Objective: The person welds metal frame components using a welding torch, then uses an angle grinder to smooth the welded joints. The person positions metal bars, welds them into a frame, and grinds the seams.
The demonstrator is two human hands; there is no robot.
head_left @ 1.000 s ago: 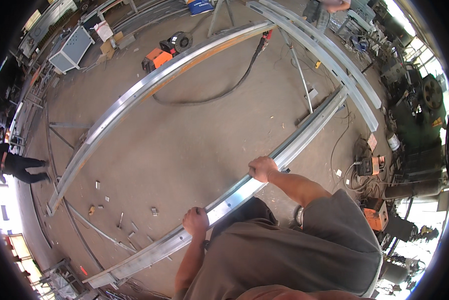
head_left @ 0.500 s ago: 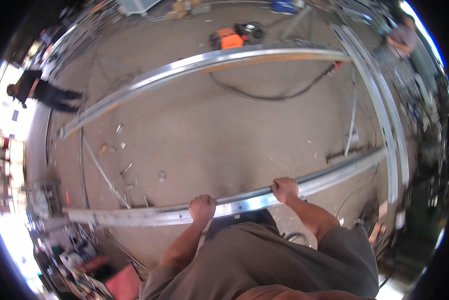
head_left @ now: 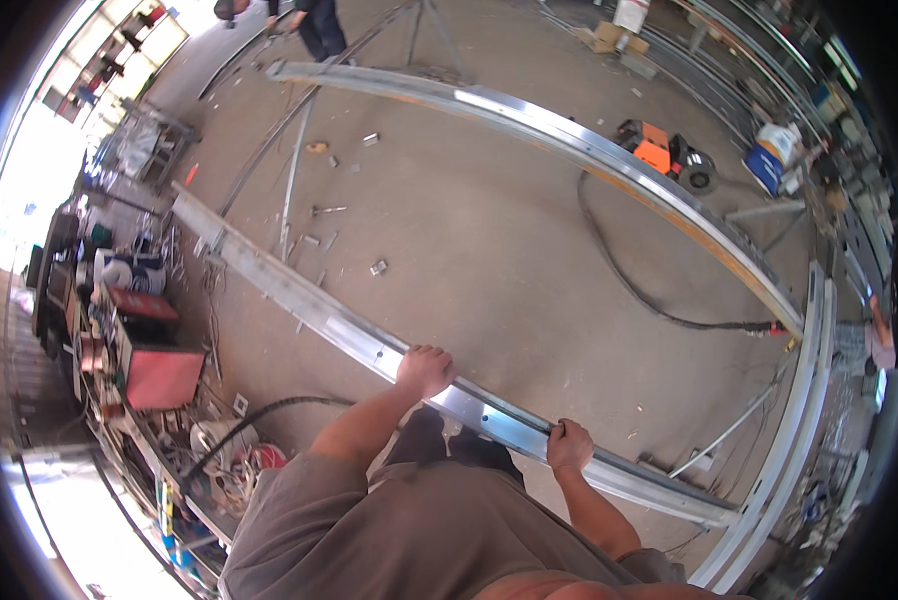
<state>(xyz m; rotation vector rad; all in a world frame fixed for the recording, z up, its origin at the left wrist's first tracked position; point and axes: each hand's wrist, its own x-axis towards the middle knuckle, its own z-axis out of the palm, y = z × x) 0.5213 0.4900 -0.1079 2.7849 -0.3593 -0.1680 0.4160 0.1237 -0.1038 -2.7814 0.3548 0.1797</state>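
A long grey metal channel beam runs diagonally in front of my body, from far left to near right. My left hand is closed over its upper edge. Further right along the same edge, my right hand is closed around it too, thumb side toward the body. Between the hands the beam's face is shiny, with small dark holes. Its right end meets a pair of long metal rails; whether it rests on them or only abuts, I cannot tell.
A second long beam lies across the far side. Beyond it sits an orange-and-black machine, with a black cable nearby. Small metal pieces dot the floor. A red box stands left. Other people are at the far left and right.
My view has swung to the left, so the beams now slant across the picture. Both hands stay closed on the near beam.
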